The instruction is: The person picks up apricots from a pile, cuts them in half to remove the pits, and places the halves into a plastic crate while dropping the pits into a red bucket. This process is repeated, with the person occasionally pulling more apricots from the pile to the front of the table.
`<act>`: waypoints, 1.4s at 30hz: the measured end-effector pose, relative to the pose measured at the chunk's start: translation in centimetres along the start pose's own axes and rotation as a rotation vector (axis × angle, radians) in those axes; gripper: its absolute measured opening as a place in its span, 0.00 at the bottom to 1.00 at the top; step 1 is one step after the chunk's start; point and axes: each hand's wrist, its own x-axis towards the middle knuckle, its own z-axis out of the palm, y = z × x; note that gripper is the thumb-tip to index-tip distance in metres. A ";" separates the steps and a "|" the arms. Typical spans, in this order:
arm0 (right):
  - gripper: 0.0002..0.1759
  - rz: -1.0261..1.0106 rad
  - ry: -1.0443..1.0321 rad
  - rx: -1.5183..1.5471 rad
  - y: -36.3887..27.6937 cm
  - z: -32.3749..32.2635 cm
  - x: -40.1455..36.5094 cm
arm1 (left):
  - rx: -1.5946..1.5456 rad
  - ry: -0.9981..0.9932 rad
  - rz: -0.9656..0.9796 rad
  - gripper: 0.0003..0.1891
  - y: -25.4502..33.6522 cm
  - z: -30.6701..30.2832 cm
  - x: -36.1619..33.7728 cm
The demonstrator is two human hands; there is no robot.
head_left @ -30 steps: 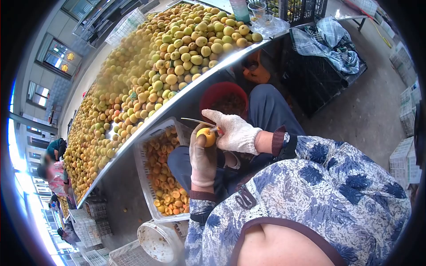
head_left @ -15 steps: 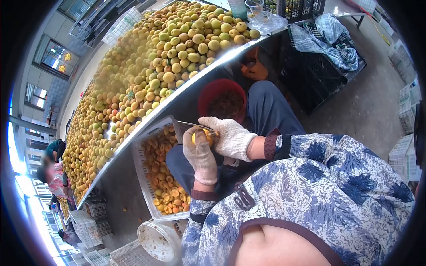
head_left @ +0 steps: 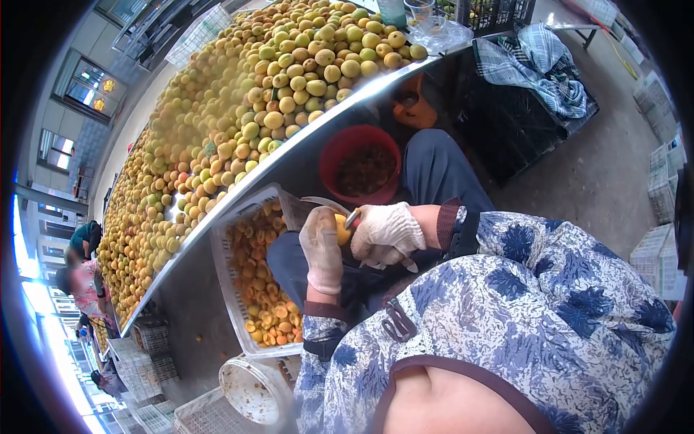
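Note:
My left hand [head_left: 322,248], in a white knit glove, holds a yellow apricot [head_left: 341,229] over my lap. My right hand [head_left: 386,231], also gloved, grips a small knife [head_left: 327,204] whose curved blade sticks out to the left above the fruit. The two hands are close together, with the knife at the top of the apricot. Just left of the hands stands a white plastic crate [head_left: 224,282] with several halved apricots in it. A red bucket [head_left: 361,165] with dark pits sits beyond the hands, under the table's edge.
A long metal table [head_left: 303,137] piled with yellow apricots runs from top right to lower left. A white bucket [head_left: 254,390] and empty crates lie below. A black crate with a checked cloth [head_left: 535,65] stands at right. Other people work far left.
My left hand has turned the apricot so less of it shows. My right hand has rolled over with the knife, and its palm now faces more downward.

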 end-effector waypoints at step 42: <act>0.16 -0.605 0.456 -0.507 -0.5 2.0 0.7 | -0.292 0.042 -0.105 0.26 4.7 2.0 0.7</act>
